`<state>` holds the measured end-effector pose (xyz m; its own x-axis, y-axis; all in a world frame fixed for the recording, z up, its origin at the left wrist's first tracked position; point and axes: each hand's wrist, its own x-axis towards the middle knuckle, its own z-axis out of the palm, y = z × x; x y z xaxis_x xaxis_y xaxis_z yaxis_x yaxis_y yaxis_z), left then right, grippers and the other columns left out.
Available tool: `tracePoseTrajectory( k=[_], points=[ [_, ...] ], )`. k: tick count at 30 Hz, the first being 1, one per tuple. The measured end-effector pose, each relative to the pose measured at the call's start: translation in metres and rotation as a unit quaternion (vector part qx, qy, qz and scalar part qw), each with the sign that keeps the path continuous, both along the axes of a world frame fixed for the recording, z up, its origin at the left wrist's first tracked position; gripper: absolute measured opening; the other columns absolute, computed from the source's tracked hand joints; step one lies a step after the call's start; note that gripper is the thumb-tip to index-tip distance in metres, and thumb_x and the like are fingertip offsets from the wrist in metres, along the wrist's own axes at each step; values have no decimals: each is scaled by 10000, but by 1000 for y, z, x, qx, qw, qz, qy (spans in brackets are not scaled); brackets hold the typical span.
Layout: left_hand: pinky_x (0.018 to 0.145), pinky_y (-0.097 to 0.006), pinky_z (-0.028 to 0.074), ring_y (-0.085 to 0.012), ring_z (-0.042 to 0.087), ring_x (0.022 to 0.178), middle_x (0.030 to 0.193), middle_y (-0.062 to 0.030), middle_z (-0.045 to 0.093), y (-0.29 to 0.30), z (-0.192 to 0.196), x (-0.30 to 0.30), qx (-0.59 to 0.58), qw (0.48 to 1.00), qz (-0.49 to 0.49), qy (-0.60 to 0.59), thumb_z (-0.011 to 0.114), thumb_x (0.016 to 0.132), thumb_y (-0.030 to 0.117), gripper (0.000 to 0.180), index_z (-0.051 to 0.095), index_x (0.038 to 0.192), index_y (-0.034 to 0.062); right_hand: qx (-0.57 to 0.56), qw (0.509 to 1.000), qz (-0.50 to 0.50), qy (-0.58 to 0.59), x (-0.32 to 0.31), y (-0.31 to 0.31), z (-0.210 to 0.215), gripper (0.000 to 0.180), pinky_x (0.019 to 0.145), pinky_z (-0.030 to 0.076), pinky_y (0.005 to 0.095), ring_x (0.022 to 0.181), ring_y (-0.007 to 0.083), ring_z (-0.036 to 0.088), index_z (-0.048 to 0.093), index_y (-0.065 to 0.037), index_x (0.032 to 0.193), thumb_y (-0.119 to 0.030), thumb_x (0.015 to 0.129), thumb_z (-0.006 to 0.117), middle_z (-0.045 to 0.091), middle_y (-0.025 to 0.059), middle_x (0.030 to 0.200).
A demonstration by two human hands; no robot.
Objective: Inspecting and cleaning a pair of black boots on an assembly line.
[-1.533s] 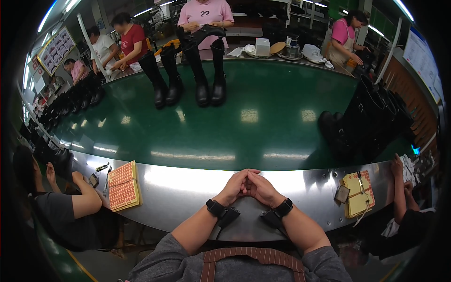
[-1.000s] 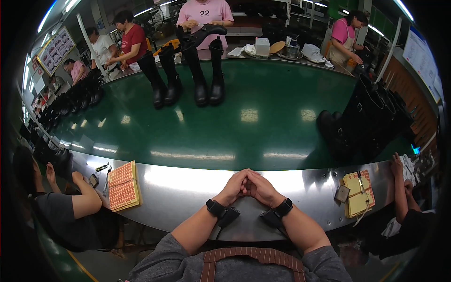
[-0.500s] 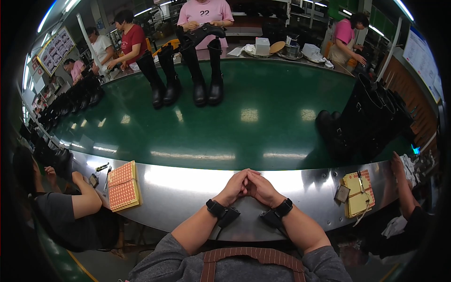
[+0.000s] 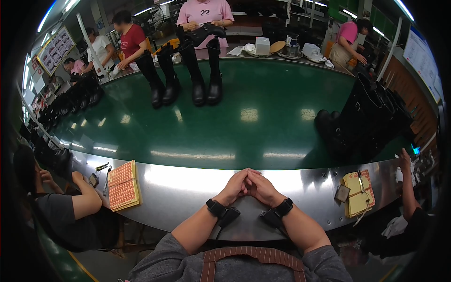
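Observation:
My left hand and my right hand are clasped together, fingers interlocked, and rest on the shiny metal ledge at the near edge of a green conveyor belt. Neither hand holds anything. Each wrist carries a black band with a small black device. Tall black boots stand upright on the far side of the belt, in front of a person in a pink shirt. More black boots are grouped on the belt at the right.
A stack of sheets with orange dot stickers lies on the ledge to my left, beside a seated person's arm. Yellow sticker sheets lie to my right near another person's arm. Several people work along the far side.
My clasped hands have stayed still. The upright boots on the far side of the belt have drifted slightly left.

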<state>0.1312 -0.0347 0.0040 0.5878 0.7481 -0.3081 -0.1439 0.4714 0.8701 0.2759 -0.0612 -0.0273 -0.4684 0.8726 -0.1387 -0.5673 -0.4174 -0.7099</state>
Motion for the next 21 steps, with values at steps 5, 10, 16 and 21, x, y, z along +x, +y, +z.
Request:
tracePoseTrajectory(
  k=[5, 10, 16, 21],
  points=[
    [370, -132, 291, 23, 436, 439, 596, 95, 436, 0, -1, 2, -7, 1000, 0, -1, 299, 1056, 327, 447, 588, 1245, 45, -4, 1000, 0, -4, 2, 0, 1, 373, 762, 545, 325, 739, 142, 608, 472, -89, 848, -361, 1071, 348, 602, 51, 847],
    [369, -135, 279, 25, 428, 434, 580, 100, 433, 0, -2, 3, -5, 1000, -5, -2, 291, 1056, 325, 447, 588, 1250, 52, -4, 1000, 0, 3, 4, 0, 0, 380, 758, 544, 324, 736, 141, 608, 481, -84, 851, -366, 1070, 351, 603, 51, 848],
    [380, -130, 278, 25, 418, 428, 553, 108, 405, 0, -4, 6, -16, 1000, -1, -4, 293, 1051, 308, 437, 591, 1245, 53, -9, 1000, -6, -4, 5, -2, -2, 387, 731, 531, 298, 732, 137, 610, 554, -69, 914, -368, 1067, 361, 624, 48, 843],
    [383, -129, 281, 22, 418, 427, 550, 110, 394, -1, -3, 7, -14, 1000, -3, -4, 292, 1050, 302, 436, 592, 1245, 52, -8, 1000, -4, -2, 7, -2, -2, 381, 728, 527, 291, 733, 136, 609, 563, -70, 930, -365, 1067, 365, 626, 46, 842]
  ],
)
